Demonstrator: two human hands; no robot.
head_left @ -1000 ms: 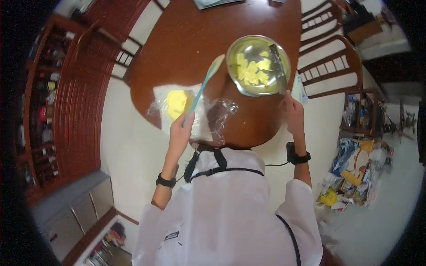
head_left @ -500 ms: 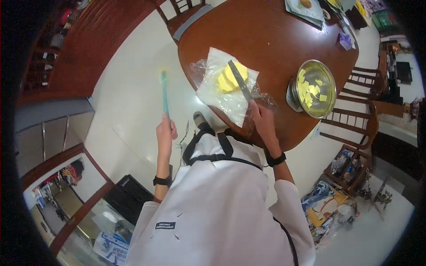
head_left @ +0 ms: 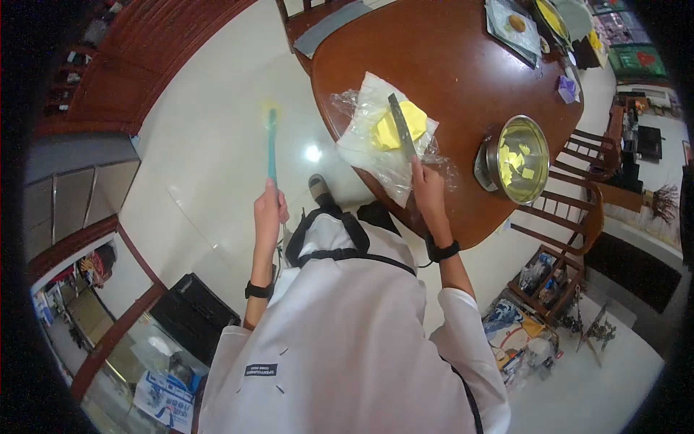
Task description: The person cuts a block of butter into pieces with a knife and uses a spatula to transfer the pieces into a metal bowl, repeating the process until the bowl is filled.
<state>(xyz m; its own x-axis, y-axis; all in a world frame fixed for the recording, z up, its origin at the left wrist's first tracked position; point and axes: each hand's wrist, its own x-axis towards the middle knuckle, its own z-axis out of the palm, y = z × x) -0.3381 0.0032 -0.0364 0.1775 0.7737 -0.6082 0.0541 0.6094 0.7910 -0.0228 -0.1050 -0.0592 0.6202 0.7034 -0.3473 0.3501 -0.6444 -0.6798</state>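
My left hand [head_left: 268, 210] is closed around the teal handle of a long tool [head_left: 272, 148], held out over the floor beside the table; its pale yellow far end is blurred. In my right hand [head_left: 429, 194] is a knife [head_left: 402, 130], its blade lying across a yellow block of butter [head_left: 413, 118]. Beneath the butter are white paper [head_left: 354, 141] and crumpled clear plastic wrap [head_left: 438, 163]. To the right, a metal bowl [head_left: 541, 184] holds several yellow butter pieces [head_left: 514, 158]. It stands on what looks like a small scale [head_left: 482, 172].
The brown wooden table [head_left: 448, 58] has a rounded edge near my body. Wooden chairs stand at its right [head_left: 578, 210] and upper left [head_left: 318, 14]. Toward the far end are a tray [head_left: 502, 32] with a round brown item and a purple packet [head_left: 567, 89]. A black case [head_left: 194, 315] stands lower left.
The head view has shifted, so the table sits farther right in it. Both hands keep their holds, and the knife still lies over the butter at a slightly steeper angle.
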